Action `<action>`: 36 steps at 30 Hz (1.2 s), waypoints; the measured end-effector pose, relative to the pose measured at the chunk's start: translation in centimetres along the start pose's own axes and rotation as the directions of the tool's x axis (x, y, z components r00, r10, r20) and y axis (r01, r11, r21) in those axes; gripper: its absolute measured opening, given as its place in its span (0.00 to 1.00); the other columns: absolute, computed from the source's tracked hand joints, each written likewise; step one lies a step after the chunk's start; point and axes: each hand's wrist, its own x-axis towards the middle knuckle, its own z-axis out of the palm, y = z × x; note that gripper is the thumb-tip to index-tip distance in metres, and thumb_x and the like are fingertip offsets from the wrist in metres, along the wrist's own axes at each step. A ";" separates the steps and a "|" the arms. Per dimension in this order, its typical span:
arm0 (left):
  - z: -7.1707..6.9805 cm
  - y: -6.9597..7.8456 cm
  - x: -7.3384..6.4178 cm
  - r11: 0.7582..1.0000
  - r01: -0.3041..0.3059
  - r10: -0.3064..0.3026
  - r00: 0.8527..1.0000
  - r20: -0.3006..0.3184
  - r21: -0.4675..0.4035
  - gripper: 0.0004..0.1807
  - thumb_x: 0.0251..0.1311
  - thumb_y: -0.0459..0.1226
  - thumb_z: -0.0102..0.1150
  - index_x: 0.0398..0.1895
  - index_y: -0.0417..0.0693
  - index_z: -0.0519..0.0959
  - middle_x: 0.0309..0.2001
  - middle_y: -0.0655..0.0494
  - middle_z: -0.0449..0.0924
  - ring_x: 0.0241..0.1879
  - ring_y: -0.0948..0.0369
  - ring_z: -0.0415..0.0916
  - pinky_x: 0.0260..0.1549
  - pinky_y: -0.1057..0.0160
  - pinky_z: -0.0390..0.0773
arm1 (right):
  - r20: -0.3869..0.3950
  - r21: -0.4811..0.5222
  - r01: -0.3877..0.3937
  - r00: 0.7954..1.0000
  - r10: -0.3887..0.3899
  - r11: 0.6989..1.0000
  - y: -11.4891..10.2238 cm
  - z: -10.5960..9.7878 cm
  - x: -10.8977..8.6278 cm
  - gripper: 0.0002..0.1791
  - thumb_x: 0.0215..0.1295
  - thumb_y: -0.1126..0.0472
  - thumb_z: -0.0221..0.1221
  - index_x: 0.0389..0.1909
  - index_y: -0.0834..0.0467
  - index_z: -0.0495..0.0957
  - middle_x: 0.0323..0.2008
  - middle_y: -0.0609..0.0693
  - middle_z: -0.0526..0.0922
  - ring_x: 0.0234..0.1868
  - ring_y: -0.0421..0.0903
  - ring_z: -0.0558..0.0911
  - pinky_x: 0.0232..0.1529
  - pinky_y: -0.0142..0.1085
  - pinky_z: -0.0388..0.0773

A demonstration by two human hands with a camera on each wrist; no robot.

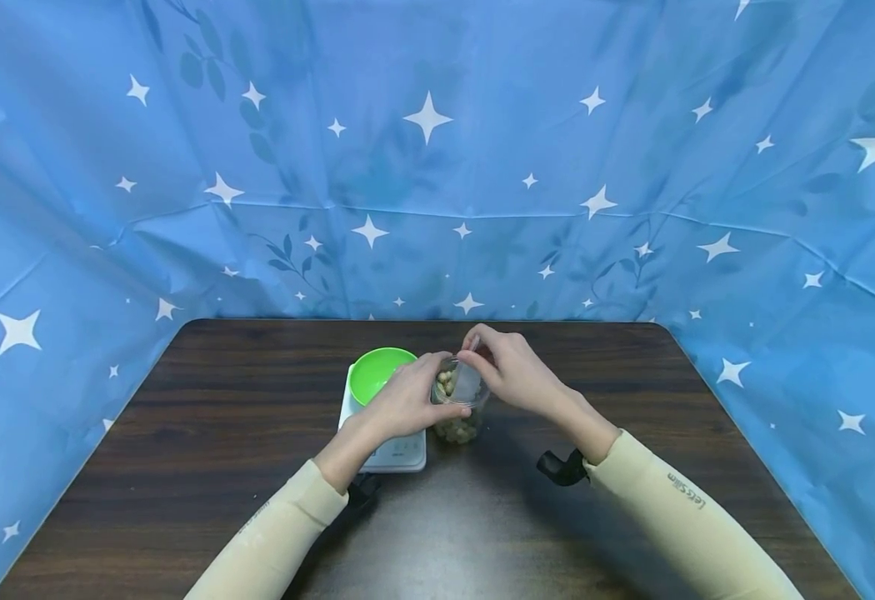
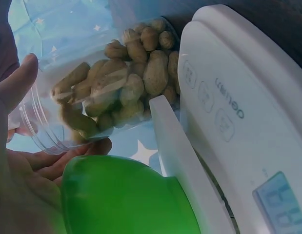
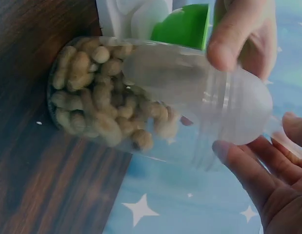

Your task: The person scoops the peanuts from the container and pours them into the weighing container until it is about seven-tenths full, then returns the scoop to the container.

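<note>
One blue cloth printed with white stars (image 1: 427, 50) hangs beyond both hands, and in front of it the dark wood-grain table (image 1: 145, 433) spreads beneath them. Two cream sleeves (image 1: 272, 533) lead up to the grips from the near side. Left of the jar and partly under the left hand (image 1: 403, 400) is a white kitchen scale (image 1: 400, 454); the digits on its display are too blurred to read. That hand is curled round the upper part of a clear plastic jar (image 1: 462, 427), thumb along the near side just below the rim, fingers on the far left side. The jar's base is below this grip, just beside the scale. To the left of the left hand's fingers, a bright green bowl (image 1: 377, 371) sits on the scale. Above the jar's mouth, the right hand (image 1: 516, 371) pinches the end of a translucent plastic scoop (image 1: 468, 382) between thumb and fingers. The scoop slants down from that pinch, partly above the rim and partly inside the jar. Unshelled peanuts (image 3: 107, 102) lie in the jar below both grips, heaped deepest toward the base.
</note>
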 end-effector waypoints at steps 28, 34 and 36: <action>-0.1 0.0 0.1 1.000 0.000 0.000 1.000 0.008 0.004 0.48 0.59 0.57 0.72 0.74 0.41 0.65 0.67 0.47 0.73 0.59 0.54 0.77 0.54 0.53 0.79 | -0.296 0.116 -0.044 0.952 0.076 0.992 1.0 2.2 -1.3 0.06 0.78 0.60 0.58 0.41 0.59 0.78 0.33 0.47 0.83 0.17 0.45 0.74 0.20 0.34 0.70; -0.2 0.1 0.1 1.000 0.018 -0.018 1.000 0.011 0.005 0.48 0.59 0.57 0.72 0.75 0.40 0.65 0.66 0.46 0.73 0.59 0.53 0.76 0.55 0.51 0.78 | -0.321 0.182 -0.056 0.940 0.113 0.982 1.0 1.8 -1.5 0.05 0.78 0.60 0.57 0.44 0.58 0.78 0.29 0.46 0.82 0.22 0.50 0.78 0.20 0.35 0.70; -0.2 0.2 0.1 1.000 0.017 -0.017 1.000 0.013 0.007 0.48 0.59 0.57 0.72 0.75 0.40 0.65 0.66 0.47 0.74 0.58 0.53 0.77 0.54 0.51 0.78 | -0.320 0.204 -0.067 0.938 0.131 0.977 1.1 1.9 -1.7 0.05 0.79 0.60 0.56 0.44 0.58 0.78 0.31 0.46 0.84 0.23 0.50 0.79 0.21 0.35 0.72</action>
